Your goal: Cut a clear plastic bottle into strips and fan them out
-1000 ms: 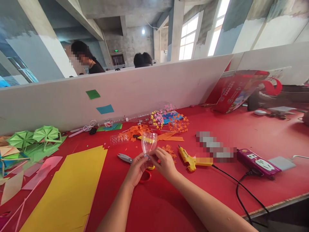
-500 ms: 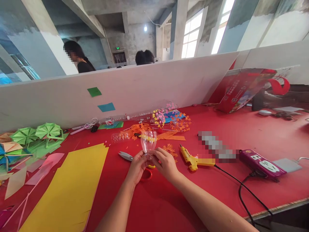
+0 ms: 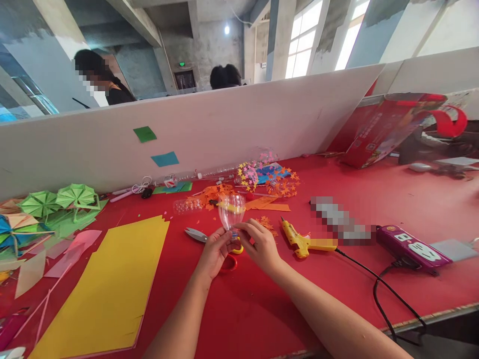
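Two bare hands meet at one clear plastic bottle top (image 3: 231, 214), held in the air over the red tabletop (image 3: 269, 309), wide end up and narrow neck down. With that bottle top as the clock's centre, the left hand (image 3: 216, 250) comes in from seven o'clock, thumb and fingers pinched on the neck; the right hand (image 3: 261, 243) comes from between four and five, its fingertips also closed on the neck.

Scissors (image 3: 196, 235) lie beneath the left hand, partly hidden, blades pointing to ten, a red handle loop showing at six. A yellow hot glue gun (image 3: 299, 244) rests near four, nozzle toward eleven. Farther out at three is a purple box (image 3: 411, 244) with white markings. Yellow paper sheets (image 3: 105, 284) are stacked at eight, green folded-paper umbrellas (image 3: 77, 195) sit at nine, orange paper scraps (image 3: 217, 192) at eleven, and multicoloured paper stars (image 3: 286, 187) between one and two. At two, a red carrier bag (image 3: 381, 132) stands tilted near the white partition (image 3: 232, 119).
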{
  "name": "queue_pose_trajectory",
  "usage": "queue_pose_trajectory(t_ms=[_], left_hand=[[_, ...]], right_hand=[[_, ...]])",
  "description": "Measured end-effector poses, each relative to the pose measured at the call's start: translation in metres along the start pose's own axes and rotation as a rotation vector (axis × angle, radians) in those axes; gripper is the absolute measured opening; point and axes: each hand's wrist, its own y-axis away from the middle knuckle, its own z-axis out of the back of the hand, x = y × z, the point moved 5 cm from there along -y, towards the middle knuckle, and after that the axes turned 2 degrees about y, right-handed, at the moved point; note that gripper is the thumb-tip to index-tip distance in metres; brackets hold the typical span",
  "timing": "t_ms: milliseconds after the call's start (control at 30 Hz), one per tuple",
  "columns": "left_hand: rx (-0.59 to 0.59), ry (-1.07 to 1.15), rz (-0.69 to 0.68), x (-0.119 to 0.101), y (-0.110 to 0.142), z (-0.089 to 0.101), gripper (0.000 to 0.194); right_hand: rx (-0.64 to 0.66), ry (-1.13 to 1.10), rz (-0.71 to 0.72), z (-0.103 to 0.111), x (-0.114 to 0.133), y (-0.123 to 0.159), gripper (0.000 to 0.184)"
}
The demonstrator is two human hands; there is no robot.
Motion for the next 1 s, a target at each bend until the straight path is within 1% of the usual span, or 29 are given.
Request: queue_pose_trajectory(t_ms=[200, 433, 567, 667, 800, 900, 1000], left_hand=[[-0.011, -0.033, 0.015, 0.0027, -0.0001, 0.0012, 0.028], [-0.003, -0.074, 0.0, 0.0035, 0.0006, 0.0006, 0.03], [-0.034, -0.089, -0.019, 0.0009, 0.0003, 0.0005, 0.032], [-0.044, -0.095, -0.032, -0.0005, 0.0003, 0.0002, 0.032], [-0.026, -0.1, -0.034, 0.0001, 0.0001, 0.0004, 0.031], [-0.027, -0.092, -0.018, 0.0017, -0.0005, 0.0015, 0.031], [-0.025, -0.084, 0.0, 0.0026, -0.0004, 0.0016, 0.028]], right_hand=[[0.003, 0.01, -0.074, -0.0014, -0.0042, 0.0, 0.018], [-0.012, -0.012, -0.197, -0.0031, -0.0081, 0.0, 0.016], [-0.012, -0.035, -0.247, -0.0048, -0.0087, 0.0, 0.017], [-0.004, -0.047, -0.265, -0.006, -0.0084, 0.0002, 0.019], [0.008, -0.056, -0.262, -0.0067, -0.0075, 0.0004, 0.024], [0.017, -0.056, -0.252, -0.0063, -0.0071, 0.0001, 0.029], [0.021, -0.047, -0.256, -0.0052, -0.0078, -0.0005, 0.028]])
